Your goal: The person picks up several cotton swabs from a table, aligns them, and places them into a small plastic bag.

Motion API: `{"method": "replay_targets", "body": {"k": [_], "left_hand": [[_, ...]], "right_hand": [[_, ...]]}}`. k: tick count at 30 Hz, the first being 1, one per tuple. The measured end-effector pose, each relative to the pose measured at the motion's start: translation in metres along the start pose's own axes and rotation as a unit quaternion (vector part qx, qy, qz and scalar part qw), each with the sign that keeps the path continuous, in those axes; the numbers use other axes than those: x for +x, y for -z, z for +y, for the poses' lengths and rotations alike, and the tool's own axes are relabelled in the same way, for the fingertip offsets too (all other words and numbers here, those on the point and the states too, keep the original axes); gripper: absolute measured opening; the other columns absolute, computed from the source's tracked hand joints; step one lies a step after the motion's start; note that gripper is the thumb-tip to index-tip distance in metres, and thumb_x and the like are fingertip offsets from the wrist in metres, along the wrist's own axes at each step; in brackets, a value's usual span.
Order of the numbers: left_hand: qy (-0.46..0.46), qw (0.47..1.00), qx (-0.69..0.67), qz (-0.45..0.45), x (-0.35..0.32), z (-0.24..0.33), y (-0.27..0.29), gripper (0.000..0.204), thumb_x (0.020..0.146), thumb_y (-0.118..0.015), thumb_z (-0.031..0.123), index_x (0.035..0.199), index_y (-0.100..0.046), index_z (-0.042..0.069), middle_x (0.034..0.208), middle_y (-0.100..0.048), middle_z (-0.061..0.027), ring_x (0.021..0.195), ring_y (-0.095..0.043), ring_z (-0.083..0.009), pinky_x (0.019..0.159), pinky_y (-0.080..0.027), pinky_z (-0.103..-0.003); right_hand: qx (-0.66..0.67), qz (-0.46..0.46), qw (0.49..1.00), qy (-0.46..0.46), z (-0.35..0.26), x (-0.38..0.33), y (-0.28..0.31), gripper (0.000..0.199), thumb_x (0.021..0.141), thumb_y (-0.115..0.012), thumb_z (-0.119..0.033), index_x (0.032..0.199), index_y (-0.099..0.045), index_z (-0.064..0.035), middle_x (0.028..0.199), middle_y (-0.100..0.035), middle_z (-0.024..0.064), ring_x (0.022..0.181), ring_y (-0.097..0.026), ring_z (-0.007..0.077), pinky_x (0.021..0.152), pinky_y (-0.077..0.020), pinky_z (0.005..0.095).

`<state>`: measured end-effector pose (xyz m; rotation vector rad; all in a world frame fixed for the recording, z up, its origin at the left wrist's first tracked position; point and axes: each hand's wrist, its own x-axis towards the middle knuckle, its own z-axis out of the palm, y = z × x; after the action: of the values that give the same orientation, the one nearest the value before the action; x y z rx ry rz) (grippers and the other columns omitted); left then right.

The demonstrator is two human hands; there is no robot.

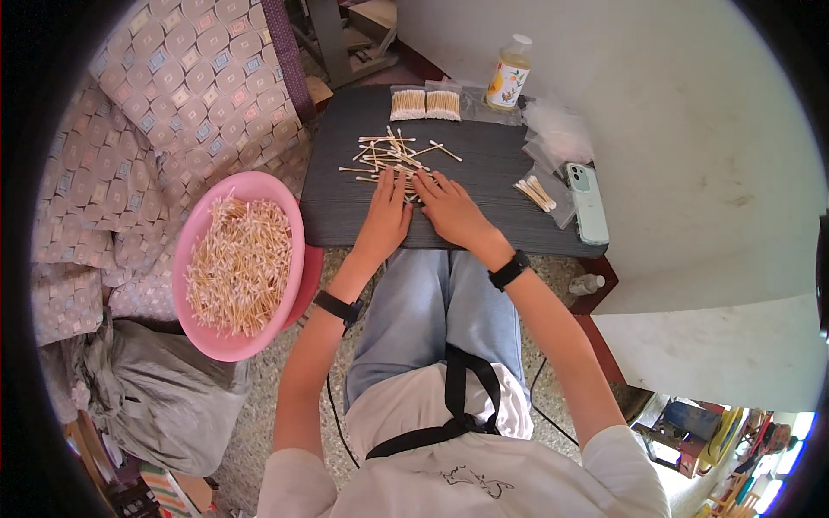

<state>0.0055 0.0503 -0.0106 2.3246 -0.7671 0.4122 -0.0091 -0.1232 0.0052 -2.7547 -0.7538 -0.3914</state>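
A loose heap of wooden-stick cotton swabs (389, 154) lies on the middle of a dark grey table (332, 207). My left hand (384, 216) rests on the near edge of the heap, its fingers stretched forward over some swabs. Beside it, my right hand (456, 211) lies palm down with fingers extended, touching the same edge. Neither hand is closed around anything; whatever lies beneath the palms is hidden. Right of the heap, a clear bag (560, 207) has a few swabs (537, 193) in it. Two filled bags of swabs (426, 104) lie at the table's far edge.
A pink basin (183, 289) piled with swabs stands left of the table. A bottle of yellowish liquid (508, 76), clear empty bags (557, 129) and a pale green phone (588, 205) line the right side near the wall. A small bottle (587, 284) is below the table's right corner.
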Motion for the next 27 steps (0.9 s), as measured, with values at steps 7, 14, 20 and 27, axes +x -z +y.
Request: {"method": "replay_targets", "body": {"k": [7, 14, 20, 27], "left_hand": [[-0.001, 1.000, 0.013, 0.010, 0.007, -0.004, 0.020, 0.048, 0.088, -0.050, 0.001, 0.134, -0.042, 0.001, 0.143, -0.033, -0.0225, 0.136, -0.028, -0.0398, 0.108, -0.031, -0.046], [-0.041, 0.992, 0.097, 0.069, 0.011, -0.006, 0.019, 0.028, 0.085, -0.060, 0.008, 0.112, -0.064, 0.006, 0.114, -0.058, -0.0123, 0.111, -0.050, -0.0318, 0.095, -0.040, -0.045], [-0.013, 0.996, 0.068, 0.056, 0.012, 0.016, 0.010, 0.027, 0.083, -0.063, 0.007, 0.110, -0.064, 0.003, 0.107, -0.058, -0.0116, 0.104, -0.053, -0.0315, 0.088, -0.044, -0.039], [-0.028, 0.995, -0.035, 0.088, 0.018, 0.034, -0.008, 0.045, 0.082, -0.054, -0.005, 0.126, -0.047, 0.000, 0.118, -0.050, -0.0182, 0.102, -0.054, -0.0350, 0.085, -0.046, -0.043]], "right_hand": [[0.037, 0.060, 0.997, -0.042, 0.012, -0.006, 0.021, 0.036, 0.083, -0.059, -0.005, 0.119, -0.056, -0.0030, 0.124, -0.054, 0.0114, 0.111, -0.052, 0.0304, 0.092, -0.0453, 0.0388], [0.072, 0.105, 0.989, -0.070, 0.011, 0.000, 0.012, 0.021, 0.076, -0.061, -0.005, 0.096, -0.068, -0.0059, 0.094, -0.059, 0.0075, 0.092, -0.058, 0.0260, 0.078, -0.0522, 0.0375], [0.028, 0.112, 0.989, -0.088, 0.010, 0.002, 0.013, 0.022, 0.076, -0.059, -0.005, 0.095, -0.069, -0.0069, 0.090, -0.058, 0.0063, 0.093, -0.056, 0.0258, 0.085, -0.0478, 0.0373], [0.089, 0.173, 0.981, -0.003, 0.006, -0.004, 0.009, 0.034, 0.075, -0.063, -0.004, 0.109, -0.062, -0.0029, 0.107, -0.057, 0.0110, 0.105, -0.051, 0.0302, 0.094, -0.0424, 0.0397]]}}
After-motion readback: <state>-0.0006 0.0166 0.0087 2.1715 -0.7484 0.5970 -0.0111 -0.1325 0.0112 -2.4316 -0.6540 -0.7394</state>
